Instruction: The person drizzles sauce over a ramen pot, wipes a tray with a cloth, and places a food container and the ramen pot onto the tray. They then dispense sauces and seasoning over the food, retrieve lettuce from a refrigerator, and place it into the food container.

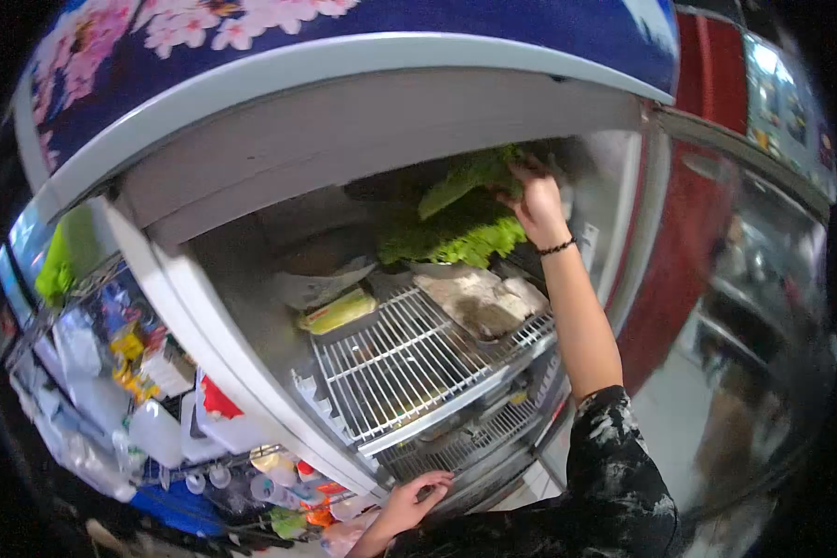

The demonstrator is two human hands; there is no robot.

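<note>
Inside an open fridge, my right hand (537,203) reaches to the back right of the upper shelf, its fingers closed round a green leaf (465,181). Below the leaf lies a heap of leafy lettuce (465,244). A pale plastic bag (474,296) with something dark in it rests under the lettuce on the white wire shelf (395,358). Left of it sits a yellow-green wrapped pack (339,312). My left hand (418,500) is at the fridge's lower front edge, fingers apart and holding nothing.
The fridge's white frame (223,344) borders the opening on the left. Beyond it stands a rack with plastic jugs (156,433), bottles and bags. A lower wire shelf (465,446) holds several items. At the right are a red panel (665,242) and blurred metal shelving.
</note>
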